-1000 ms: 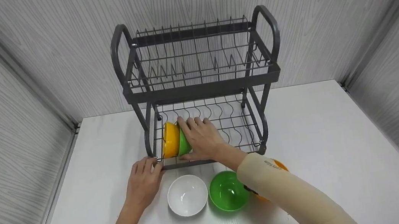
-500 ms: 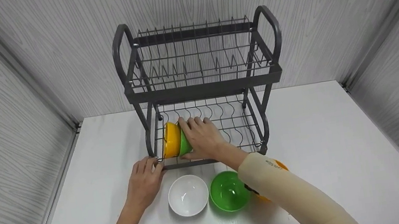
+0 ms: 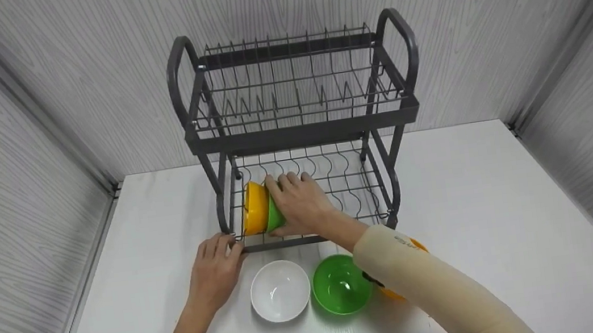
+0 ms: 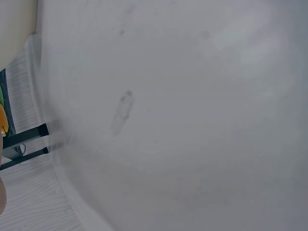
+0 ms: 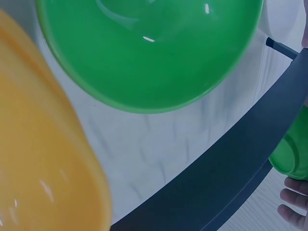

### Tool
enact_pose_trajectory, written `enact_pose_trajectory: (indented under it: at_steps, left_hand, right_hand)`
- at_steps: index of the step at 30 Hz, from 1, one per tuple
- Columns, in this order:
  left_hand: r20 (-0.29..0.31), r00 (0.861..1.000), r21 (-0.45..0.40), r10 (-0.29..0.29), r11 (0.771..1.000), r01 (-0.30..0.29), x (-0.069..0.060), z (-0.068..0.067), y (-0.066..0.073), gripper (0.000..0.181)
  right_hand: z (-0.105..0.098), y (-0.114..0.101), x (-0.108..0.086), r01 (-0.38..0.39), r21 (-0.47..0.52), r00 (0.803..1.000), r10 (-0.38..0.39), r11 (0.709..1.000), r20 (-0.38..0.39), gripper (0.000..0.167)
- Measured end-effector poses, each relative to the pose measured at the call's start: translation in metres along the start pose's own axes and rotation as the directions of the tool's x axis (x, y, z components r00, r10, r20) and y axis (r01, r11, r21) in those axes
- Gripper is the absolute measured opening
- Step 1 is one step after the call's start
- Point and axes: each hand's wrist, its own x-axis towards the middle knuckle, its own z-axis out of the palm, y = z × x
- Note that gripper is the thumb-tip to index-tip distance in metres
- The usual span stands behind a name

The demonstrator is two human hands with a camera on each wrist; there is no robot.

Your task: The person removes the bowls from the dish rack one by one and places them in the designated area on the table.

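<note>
On the lower tier of a dark two-tier dish rack (image 3: 303, 129), a yellow-orange bowl (image 3: 255, 209) stands on its side at the left. Beside it is a green bowl (image 3: 274, 215), also tipped on edge, which my right hand (image 3: 301, 203) grips with thumb in front and fingers behind. That hand covers much of the green bowl; its base (image 5: 288, 154) shows in the right wrist view. My left hand (image 3: 216, 271) holds the rack's front left corner with bent fingers and thumb.
In front of the rack, a white bowl (image 3: 280, 291) and another green bowl (image 3: 342, 284) sit upright on the white table (image 3: 470, 224). Another yellow-orange bowl (image 5: 48, 159) stands to their right, mostly hidden by my right sleeve in the head view. Grey wood-grain panels (image 3: 23, 139) surround the table.
</note>
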Motion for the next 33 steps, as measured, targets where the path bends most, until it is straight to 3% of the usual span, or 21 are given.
enact_pose_trajectory:
  at_steps: [20,33]
  left_hand:
    - [0.007,1.0,0.009,0.002,1.0,-0.002,-0.001,-0.001,0.0,0.027]
    - [0.003,1.0,0.016,0.008,1.0,-0.008,0.0,-0.002,0.0,0.025]
  right_hand:
    - [-0.011,0.004,-0.004,0.02,0.005,1.0,-0.02,1.0,0.001,0.118]
    - [-0.016,0.013,-0.012,0.03,-0.049,0.999,-0.03,0.998,-0.014,0.117]
